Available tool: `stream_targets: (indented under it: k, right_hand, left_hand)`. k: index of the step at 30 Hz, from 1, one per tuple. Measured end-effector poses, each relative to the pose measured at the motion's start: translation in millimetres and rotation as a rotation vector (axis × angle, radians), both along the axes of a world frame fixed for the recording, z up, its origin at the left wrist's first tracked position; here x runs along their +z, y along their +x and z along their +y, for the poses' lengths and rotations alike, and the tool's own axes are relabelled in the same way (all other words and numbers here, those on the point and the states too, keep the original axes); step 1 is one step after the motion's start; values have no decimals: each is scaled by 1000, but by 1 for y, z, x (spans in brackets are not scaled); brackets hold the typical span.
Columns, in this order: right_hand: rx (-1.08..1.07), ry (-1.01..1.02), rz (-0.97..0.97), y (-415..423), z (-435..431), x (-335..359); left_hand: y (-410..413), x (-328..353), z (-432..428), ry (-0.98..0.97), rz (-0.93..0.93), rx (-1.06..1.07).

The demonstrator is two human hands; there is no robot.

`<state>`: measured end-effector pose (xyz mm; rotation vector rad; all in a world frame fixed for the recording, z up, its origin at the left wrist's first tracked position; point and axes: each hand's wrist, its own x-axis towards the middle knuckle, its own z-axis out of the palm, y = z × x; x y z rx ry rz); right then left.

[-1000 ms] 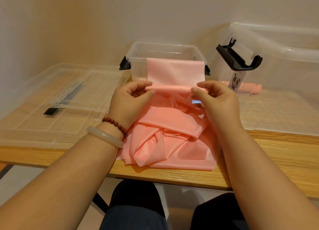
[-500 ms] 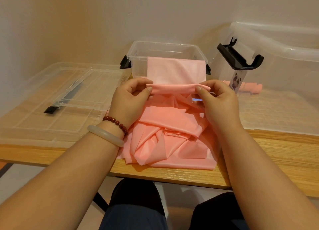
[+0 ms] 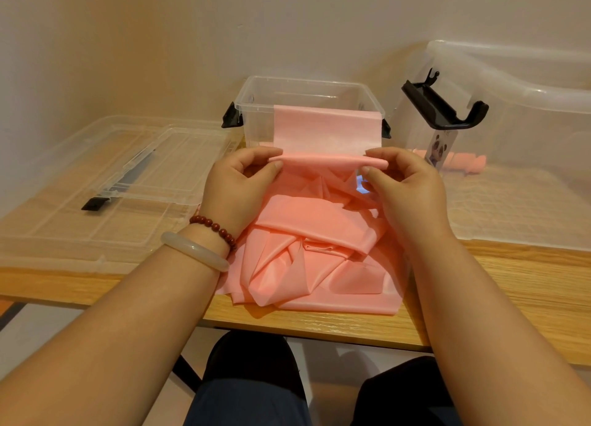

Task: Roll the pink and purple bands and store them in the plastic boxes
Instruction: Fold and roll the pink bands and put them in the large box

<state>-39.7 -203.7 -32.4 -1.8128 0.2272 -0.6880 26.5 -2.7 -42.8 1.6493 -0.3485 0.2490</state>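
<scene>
A long pink band (image 3: 316,252) lies crumpled on the wooden table in front of me. Its far end hangs over the front rim of a small clear plastic box (image 3: 307,89) with black latches. My left hand (image 3: 236,185) and my right hand (image 3: 406,185) each pinch one end of a thin rolled section of the band, just in front of that box. A finished pink roll (image 3: 463,163) lies inside the large clear box (image 3: 518,83) at the right. No purple band is in view.
Two clear lids (image 3: 105,182) are stacked flat on the table at the left, one with a black handle. The large box's black latch (image 3: 441,108) sticks out beside my right hand. The table's front edge (image 3: 319,326) runs just below the band, above my knees.
Both hands have turned the rolled section a little and lifted it slightly toward the small box. The loose heap on the table has barely shifted.
</scene>
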Motion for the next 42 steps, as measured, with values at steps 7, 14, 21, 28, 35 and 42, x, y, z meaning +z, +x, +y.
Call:
stream_targets:
  k: [7,14,21,28,35,42]
  right_hand:
    - [3,149,-28,0,3,1]
    - [39,195,-47,-3,6,4]
    - [27,101,-40,-1,4,2]
    - [2,68,-36,-2,3,3]
    - [-3,65,-29,3,1,-3]
    - [-34,92,-25,5,3,-3]
  left_hand:
    - [0,0,0,4,14,16]
    - [-3,2,-3,-53,14,-18]
    - [-5,4,-3,-107,54,5]
    - [-3,3,-2,-90,44,9]
    - [-2,1,-2,-60,22,28]
    - [-5,5,-3,-171,58,-34]
